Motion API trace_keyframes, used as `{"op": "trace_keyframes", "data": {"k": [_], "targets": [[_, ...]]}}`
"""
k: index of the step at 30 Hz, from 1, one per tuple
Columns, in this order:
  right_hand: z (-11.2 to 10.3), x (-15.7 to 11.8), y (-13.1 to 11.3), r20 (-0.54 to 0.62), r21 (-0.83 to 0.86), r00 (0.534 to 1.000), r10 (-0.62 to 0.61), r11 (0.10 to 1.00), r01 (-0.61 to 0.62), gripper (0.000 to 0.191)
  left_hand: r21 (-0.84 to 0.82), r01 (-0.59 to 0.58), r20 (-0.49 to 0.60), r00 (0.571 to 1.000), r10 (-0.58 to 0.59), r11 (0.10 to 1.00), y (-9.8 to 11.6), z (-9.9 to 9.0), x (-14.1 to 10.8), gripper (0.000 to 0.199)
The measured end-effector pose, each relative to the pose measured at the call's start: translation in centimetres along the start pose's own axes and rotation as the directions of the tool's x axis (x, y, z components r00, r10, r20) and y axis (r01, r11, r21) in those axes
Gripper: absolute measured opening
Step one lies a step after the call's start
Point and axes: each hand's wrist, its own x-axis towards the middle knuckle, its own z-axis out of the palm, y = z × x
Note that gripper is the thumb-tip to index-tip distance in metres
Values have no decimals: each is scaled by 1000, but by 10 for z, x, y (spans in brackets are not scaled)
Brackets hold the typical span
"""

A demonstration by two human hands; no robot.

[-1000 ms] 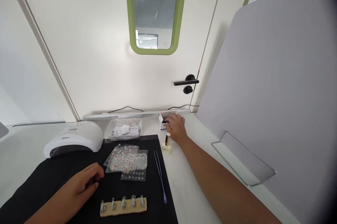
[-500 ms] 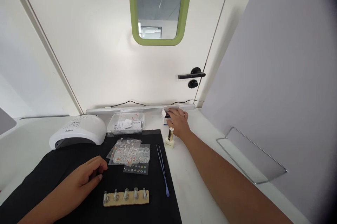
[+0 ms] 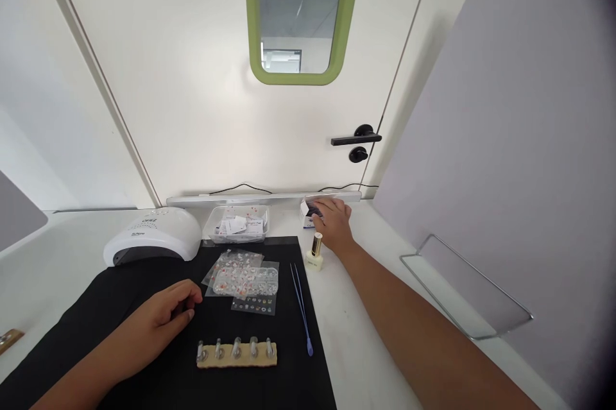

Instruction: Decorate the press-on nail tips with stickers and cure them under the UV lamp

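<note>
My left hand [image 3: 168,314] rests on the black mat [image 3: 158,387], fingers loosely curled, thumb apart, nothing in it. Just right of it lie clear sticker sheets [image 3: 254,305] and a clear compartment case [image 3: 264,281] of small gems. In front is a beige strip [image 3: 228,360] bearing several clear nail tips [image 3: 237,347]. At the back, my right hand [image 3: 335,224] reaches over a small white box [image 3: 307,217] with its flap up. Its fingers and thumb are apart at the opening; the fingertips are partly hidden. Close by stands a nail polish bottle [image 3: 314,257] with a gold cap.
Blue tweezers [image 3: 301,314] lie along the mat's right edge. A white nail lamp [image 3: 154,237] stands back left, beside a clear plastic tray [image 3: 206,230] of packets. A wire rack [image 3: 466,332] juts from the grey panel at right. Behind the table is a white door with a black handle [image 3: 357,138].
The view has shifted slightly, moving most things a little rightward. My right hand stays at the white box with little change in its fingers. My left hand keeps its pose on the mat.
</note>
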Motion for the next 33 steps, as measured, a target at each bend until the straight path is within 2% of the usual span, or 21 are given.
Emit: {"op": "trace_keyframes", "data": {"k": [6, 10, 15, 20, 23, 26, 27, 30, 33], "targets": [[0, -2, 4, -161, 93, 987, -1, 996, 17, 32, 6, 1, 0, 1000, -1, 1000, 5, -3, 0, 20], [-8, -5, 3, -234, 163, 972, -13, 985, 53, 31, -8, -11, -23, 1000, 11, 1000, 10, -4, 0, 20], [-34, -3, -12, -335, 253, 940, 56, 967, 32, 30, -10, -52, -37, 998, 52, 999, 16, -6, -1, 19], [-70, -13, -45, -368, 371, 911, 186, 928, -40, 22, -24, -97, -55, 994, 95, 995, 16, -7, -2, 18], [-90, -27, -67, -344, 446, 910, 229, 893, -56, 22, -16, -102, -79, 992, 101, 995, 15, -7, -2, 19], [-107, -44, -91, -277, 509, 934, 224, 859, -55, 22, -12, -119, -95, 989, 117, 993, 13, -6, -2, 20], [-112, -49, -98, -238, 540, 949, 209, 840, -50, 21, -15, -130, -100, 987, 128, 991, 12, -6, -2, 20], [-124, -63, -119, -42, 710, 990, 135, 701, -65, 24, -30, -155, -126, 981, 150, 987, 10, -5, -2, 21], [-127, -71, -136, 105, 785, 995, -6, 614, -79, 30, -35, -170, -161, 974, 162, 985, 11, -5, -3, 23]]}}
